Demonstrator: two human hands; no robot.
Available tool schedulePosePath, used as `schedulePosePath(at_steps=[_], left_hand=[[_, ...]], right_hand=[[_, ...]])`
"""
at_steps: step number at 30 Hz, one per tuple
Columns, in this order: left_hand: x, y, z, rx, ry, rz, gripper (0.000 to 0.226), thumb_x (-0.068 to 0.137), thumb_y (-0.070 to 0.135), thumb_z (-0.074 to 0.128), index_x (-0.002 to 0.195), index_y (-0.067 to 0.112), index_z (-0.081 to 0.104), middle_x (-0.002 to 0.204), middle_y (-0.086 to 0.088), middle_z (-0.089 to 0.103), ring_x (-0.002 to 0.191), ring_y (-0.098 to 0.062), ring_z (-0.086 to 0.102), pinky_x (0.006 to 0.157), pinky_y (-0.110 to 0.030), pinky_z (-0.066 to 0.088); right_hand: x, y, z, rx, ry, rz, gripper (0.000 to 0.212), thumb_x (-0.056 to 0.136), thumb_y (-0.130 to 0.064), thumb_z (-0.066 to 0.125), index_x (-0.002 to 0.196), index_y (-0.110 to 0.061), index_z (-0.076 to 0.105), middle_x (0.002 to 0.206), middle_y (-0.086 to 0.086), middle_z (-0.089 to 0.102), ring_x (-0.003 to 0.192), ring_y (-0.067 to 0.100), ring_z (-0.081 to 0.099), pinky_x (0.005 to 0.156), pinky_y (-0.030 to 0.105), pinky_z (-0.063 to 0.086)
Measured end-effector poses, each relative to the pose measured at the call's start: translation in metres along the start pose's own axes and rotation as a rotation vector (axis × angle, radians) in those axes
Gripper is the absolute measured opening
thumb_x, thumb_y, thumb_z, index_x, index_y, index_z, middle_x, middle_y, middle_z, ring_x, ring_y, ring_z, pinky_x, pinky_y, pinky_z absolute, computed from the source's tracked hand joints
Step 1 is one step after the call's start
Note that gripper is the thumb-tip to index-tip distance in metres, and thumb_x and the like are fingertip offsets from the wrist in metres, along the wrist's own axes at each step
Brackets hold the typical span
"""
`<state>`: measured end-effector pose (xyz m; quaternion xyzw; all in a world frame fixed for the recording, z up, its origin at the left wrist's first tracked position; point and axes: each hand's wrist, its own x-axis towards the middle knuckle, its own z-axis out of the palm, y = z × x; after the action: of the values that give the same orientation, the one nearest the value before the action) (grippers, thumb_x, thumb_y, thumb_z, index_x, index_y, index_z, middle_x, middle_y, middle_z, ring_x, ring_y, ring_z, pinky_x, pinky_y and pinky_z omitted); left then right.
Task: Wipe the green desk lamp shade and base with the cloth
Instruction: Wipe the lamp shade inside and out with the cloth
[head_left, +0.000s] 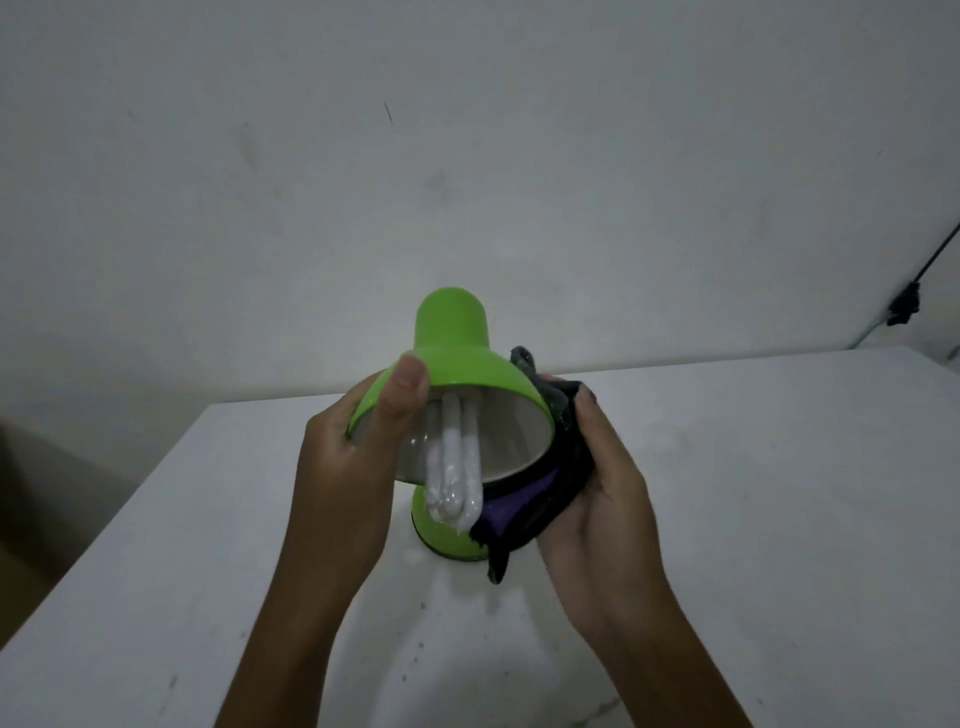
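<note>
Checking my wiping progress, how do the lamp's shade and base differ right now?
The green bell-shaped lamp shade is tilted toward the camera, gripped by the left hand, with the dark cloth in the right hand against its side. The round green lamp base sits flat on the white table, untouched. Both are glossy green.

The lamp's neck is hidden behind the shade (457, 358), whose right rim the cloth (540, 483) covers.

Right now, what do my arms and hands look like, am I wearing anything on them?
Both arms are bare to the bottom edge of the picture: no sleeves, gloves, watch, bracelets or rings show. The left hand and the right hand both have short, unpainted nails. The light is dim, so finer marks cannot be made out.
</note>
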<state>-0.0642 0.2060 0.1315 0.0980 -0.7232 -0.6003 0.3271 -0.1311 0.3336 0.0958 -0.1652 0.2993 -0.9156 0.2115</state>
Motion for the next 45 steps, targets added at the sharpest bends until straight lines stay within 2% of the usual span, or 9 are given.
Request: schedulePosePath(at_steps=[3, 6, 10, 21, 27, 34, 37, 40, 45], left_hand=[[0.000, -0.003, -0.002, -0.036, -0.014, -0.009, 0.054, 0.064, 0.079, 0.058, 0.086, 0.034, 0.078, 0.093, 0.000, 0.077, 0.098, -0.019, 0.071, 0.088, -0.038, 0.054], [-0.001, -0.004, -0.003, -0.039, -0.022, -0.004, 0.058, 0.065, 0.078, 0.059, 0.091, 0.029, 0.077, 0.094, 0.000, 0.076, 0.097, -0.020, 0.071, 0.089, -0.044, 0.055], [-0.003, -0.003, 0.000, -0.009, -0.004, 0.015, 0.067, 0.066, 0.081, 0.057, 0.096, 0.024, 0.075, 0.092, 0.001, 0.075, 0.093, -0.018, 0.071, 0.087, -0.051, 0.056], [-0.003, -0.005, 0.004, -0.003, 0.053, 0.002, 0.084, 0.059, 0.090, 0.055, 0.101, 0.020, 0.074, 0.095, 0.004, 0.075, 0.098, -0.017, 0.070, 0.091, -0.050, 0.055], [-0.008, 0.000, 0.002, -0.033, 0.018, -0.039, 0.055, 0.067, 0.072, 0.056, 0.090, 0.026, 0.075, 0.087, 0.009, 0.075, 0.090, -0.010, 0.070, 0.086, -0.039, 0.056], [-0.019, -0.002, -0.009, -0.079, 0.063, -0.114, 0.085, 0.059, 0.081, 0.047, 0.130, 0.035, 0.054, 0.107, 0.021, 0.069, 0.104, 0.004, 0.064, 0.092, -0.035, 0.055], [-0.026, -0.009, -0.015, -0.169, 0.147, -0.160, 0.062, 0.086, 0.075, 0.031, 0.130, 0.037, 0.051, 0.120, 0.004, 0.067, 0.113, -0.011, 0.062, 0.091, -0.037, 0.054], [-0.037, -0.028, -0.023, -0.194, 0.252, -0.253, 0.032, 0.104, 0.043, 0.034, 0.118, 0.031, 0.060, 0.114, 0.003, 0.070, 0.114, -0.018, 0.062, 0.093, -0.041, 0.052], [-0.056, -0.057, -0.020, -0.142, 0.036, -0.373, 0.030, 0.096, 0.030, 0.057, 0.125, 0.025, 0.063, 0.119, 0.004, 0.069, 0.106, -0.007, 0.067, 0.076, -0.016, 0.054]], right_hand=[[0.001, -0.013, 0.007, -0.313, -0.046, -0.264, 0.030, 0.098, -0.023, 0.050, 0.114, -0.003, 0.067, 0.120, 0.010, 0.070, 0.118, 0.024, 0.063, 0.099, 0.038, 0.047], [0.011, -0.030, 0.024, -0.683, -0.199, -0.438, 0.027, 0.100, -0.017, 0.047, 0.107, -0.003, 0.068, 0.112, 0.004, 0.071, 0.113, 0.019, 0.065, 0.095, 0.031, 0.051], [0.034, -0.042, 0.042, -1.030, -0.352, -0.463, 0.030, 0.102, -0.025, 0.047, 0.101, -0.008, 0.071, 0.098, 0.002, 0.071, 0.099, 0.018, 0.066, 0.089, 0.042, 0.052], [0.024, 0.006, -0.012, -0.230, -0.114, -0.090, 0.047, 0.104, -0.036, 0.030, 0.129, -0.012, 0.062, 0.131, 0.010, 0.065, 0.127, 0.025, 0.057, 0.110, 0.043, 0.039], [0.019, 0.024, -0.015, -0.069, 0.017, 0.189, 0.048, 0.103, -0.038, 0.035, 0.122, -0.009, 0.068, 0.126, 0.015, 0.067, 0.121, 0.028, 0.061, 0.115, 0.048, 0.035], [-0.002, 0.047, -0.019, 0.043, 0.058, 0.301, 0.049, 0.100, -0.037, 0.038, 0.126, -0.005, 0.066, 0.129, 0.018, 0.065, 0.124, 0.032, 0.058, 0.111, 0.046, 0.040], [-0.007, 0.054, -0.020, 0.072, 0.114, 0.312, 0.051, 0.099, -0.042, 0.038, 0.125, -0.007, 0.066, 0.131, 0.019, 0.063, 0.122, 0.032, 0.059, 0.112, 0.047, 0.038], [-0.014, 0.062, -0.019, 0.121, 0.142, 0.351, 0.061, 0.100, -0.053, 0.032, 0.133, -0.009, 0.059, 0.135, 0.019, 0.060, 0.130, 0.035, 0.053, 0.116, 0.051, 0.032], [-0.025, 0.074, -0.011, 0.117, 0.130, 0.378, 0.079, 0.094, -0.068, 0.020, 0.136, -0.012, 0.057, 0.137, 0.014, 0.060, 0.133, 0.030, 0.051, 0.111, 0.044, 0.037]])
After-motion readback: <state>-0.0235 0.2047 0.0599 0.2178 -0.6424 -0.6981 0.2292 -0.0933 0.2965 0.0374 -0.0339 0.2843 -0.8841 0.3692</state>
